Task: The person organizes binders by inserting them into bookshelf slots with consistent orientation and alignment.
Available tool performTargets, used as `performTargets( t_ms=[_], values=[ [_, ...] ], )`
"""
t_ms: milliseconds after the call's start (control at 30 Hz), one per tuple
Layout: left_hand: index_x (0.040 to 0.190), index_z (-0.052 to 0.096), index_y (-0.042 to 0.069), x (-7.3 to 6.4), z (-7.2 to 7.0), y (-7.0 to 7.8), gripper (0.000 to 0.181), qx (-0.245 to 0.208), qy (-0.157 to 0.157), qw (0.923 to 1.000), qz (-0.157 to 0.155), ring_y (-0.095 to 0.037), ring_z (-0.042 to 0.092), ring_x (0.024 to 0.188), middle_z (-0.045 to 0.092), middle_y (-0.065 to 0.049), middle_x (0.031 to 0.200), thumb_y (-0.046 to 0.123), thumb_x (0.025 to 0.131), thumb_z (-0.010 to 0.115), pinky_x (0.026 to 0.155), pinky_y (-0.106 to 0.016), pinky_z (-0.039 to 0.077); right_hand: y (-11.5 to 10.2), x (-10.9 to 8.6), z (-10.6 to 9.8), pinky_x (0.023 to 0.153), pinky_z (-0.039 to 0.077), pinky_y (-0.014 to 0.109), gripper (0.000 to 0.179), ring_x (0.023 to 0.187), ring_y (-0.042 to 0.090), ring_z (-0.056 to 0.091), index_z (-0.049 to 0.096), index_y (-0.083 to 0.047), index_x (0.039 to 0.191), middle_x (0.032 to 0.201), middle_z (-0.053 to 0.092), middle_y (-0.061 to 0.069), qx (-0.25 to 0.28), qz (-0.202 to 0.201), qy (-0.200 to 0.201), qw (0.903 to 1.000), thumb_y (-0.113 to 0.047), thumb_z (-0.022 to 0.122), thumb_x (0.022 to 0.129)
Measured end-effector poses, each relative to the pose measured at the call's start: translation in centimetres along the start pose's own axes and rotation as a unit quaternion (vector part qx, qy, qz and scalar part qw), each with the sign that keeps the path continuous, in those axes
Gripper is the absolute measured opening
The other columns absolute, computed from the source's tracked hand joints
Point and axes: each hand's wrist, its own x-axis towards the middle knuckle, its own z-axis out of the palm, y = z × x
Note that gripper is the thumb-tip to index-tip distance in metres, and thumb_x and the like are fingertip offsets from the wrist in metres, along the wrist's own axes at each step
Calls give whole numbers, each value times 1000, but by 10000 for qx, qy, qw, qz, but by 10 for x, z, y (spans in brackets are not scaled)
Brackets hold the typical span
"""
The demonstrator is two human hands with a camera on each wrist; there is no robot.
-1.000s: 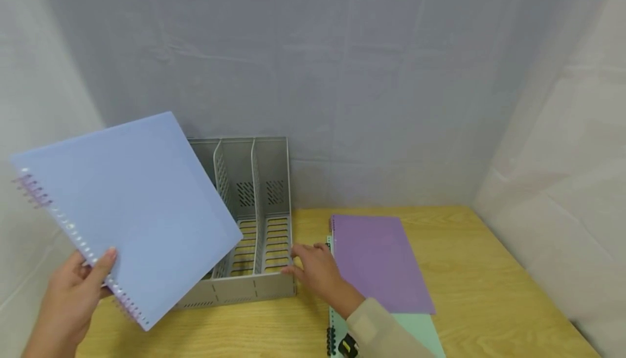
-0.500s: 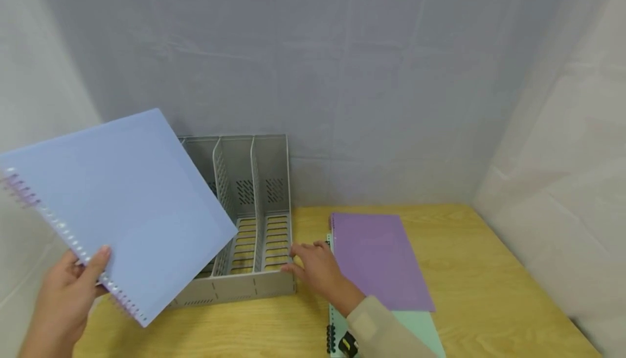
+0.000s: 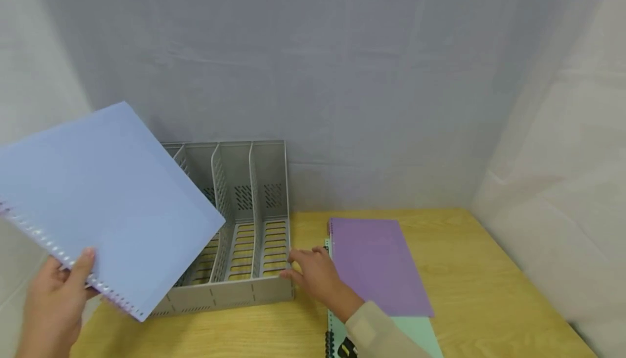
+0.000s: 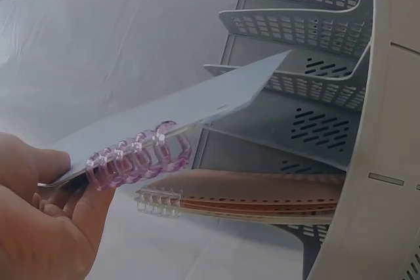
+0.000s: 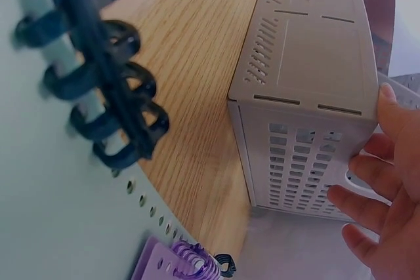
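My left hand (image 3: 56, 303) grips a light blue ring-bound notebook (image 3: 112, 200) by its bound edge, thumb on the cover. Tilted in the air, it overlaps the left part of a grey file rack (image 3: 269, 290) in the head view. Its pale purple rings (image 4: 134, 159) show in the left wrist view. My right hand (image 3: 318, 274) holds the rack's front right corner. In the right wrist view, the thumb lies at the rim and the other fingers (image 5: 364, 208) spread over the perforated side wall. The rack's right compartments have slotted floors.
A purple notebook (image 3: 379, 265) overlaps a mint green notebook (image 3: 420, 331) with dark rings on the wooden table (image 3: 464, 271), right of the rack. Orange-brown notebooks (image 4: 262, 191) with clear rings stand in the rack's left end. Pale sheeting (image 3: 313, 75) hangs behind.
The blue notebook has moved left with my left hand, uncovering more of the rack's dividers. My right hand stays at the rack's corner.
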Motion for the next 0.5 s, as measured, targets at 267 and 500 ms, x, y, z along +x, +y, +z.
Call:
performTargets(
  t_ms=[267, 500],
  values=[
    [103, 62, 18, 2, 8, 1, 9, 413, 1075, 9933, -112, 2, 64, 68, 68, 15, 79, 13, 98, 57, 53, -12, 52, 1, 3, -2, 98, 45, 47, 29, 77, 10, 68, 64, -16, 95, 95, 74, -3, 142, 72, -2, 9999, -44, 65, 88],
    [99, 61, 29, 0, 20, 1, 14, 2080, 1094, 9720, 40, 11, 57, 64, 59, 32, 69, 16, 99, 56, 55, -6, 46, 2, 3, -1, 98, 44, 47, 28, 64, 7, 62, 65, -17, 96, 80, 73, -5, 226, 173, -82, 9996, -44, 65, 88]
  ],
)
